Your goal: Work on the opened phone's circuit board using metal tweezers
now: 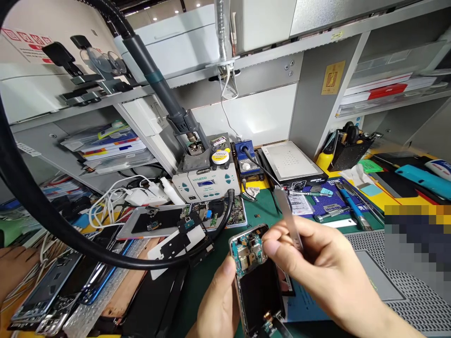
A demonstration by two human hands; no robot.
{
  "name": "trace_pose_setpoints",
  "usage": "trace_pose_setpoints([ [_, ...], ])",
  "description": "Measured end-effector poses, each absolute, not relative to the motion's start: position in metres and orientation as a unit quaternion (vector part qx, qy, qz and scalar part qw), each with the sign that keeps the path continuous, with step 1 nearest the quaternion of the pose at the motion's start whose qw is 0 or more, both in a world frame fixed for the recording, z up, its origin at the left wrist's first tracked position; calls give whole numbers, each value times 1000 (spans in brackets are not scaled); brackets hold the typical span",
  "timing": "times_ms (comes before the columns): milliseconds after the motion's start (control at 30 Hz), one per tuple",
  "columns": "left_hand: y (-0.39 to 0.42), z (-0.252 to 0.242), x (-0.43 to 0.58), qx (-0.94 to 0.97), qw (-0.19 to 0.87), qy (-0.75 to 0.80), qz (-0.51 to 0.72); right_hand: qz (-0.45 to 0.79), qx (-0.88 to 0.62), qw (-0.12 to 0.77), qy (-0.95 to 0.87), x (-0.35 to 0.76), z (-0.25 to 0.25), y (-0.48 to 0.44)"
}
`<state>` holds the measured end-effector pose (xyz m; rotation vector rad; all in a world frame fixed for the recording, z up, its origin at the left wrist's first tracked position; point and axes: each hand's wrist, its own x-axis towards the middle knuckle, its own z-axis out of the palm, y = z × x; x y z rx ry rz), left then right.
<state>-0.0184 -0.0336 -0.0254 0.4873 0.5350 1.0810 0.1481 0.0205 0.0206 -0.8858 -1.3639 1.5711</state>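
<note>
An opened smartphone (259,291) stands tilted in my left hand (220,300), whose thumb lies along its left edge and whose fingers are mostly hidden behind it. Its green circuit board (249,253) shows at the upper end, above a large black area. My right hand (317,263) is closed, with a thin flat metal pry blade (288,216) held between its fingers and pointing up. The right thumb and fingertip meet at the board's right edge. Whether they also pinch a small part there, I cannot tell.
A hot air station (207,183) stands behind, its black hose looping across the left. Dismantled phones (45,286) and circuit boards (229,213) lie on the left. Screwdrivers (354,206) and a grey perforated mat (380,272) are at right. Another person's hand (17,270) rests far left.
</note>
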Motion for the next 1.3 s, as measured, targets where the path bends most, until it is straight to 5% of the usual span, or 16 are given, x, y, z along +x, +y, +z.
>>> trace_pose_setpoints([
  [500, -29, -16, -24, 211, 833, 232, 456, 643, -339, 493, -477, 163, 14, 39],
  [767, -26, -12, -26, 194, 840, 222, 456, 472, -407, 593, -510, 176, 26, 46],
  [1033, -24, -15, -33, 210, 852, 179, 444, 522, -314, 598, -520, 178, 30, 39],
  [1300, -29, -7, -31, 198, 852, 203, 439, 353, -327, 575, -662, 179, 26, 32],
])
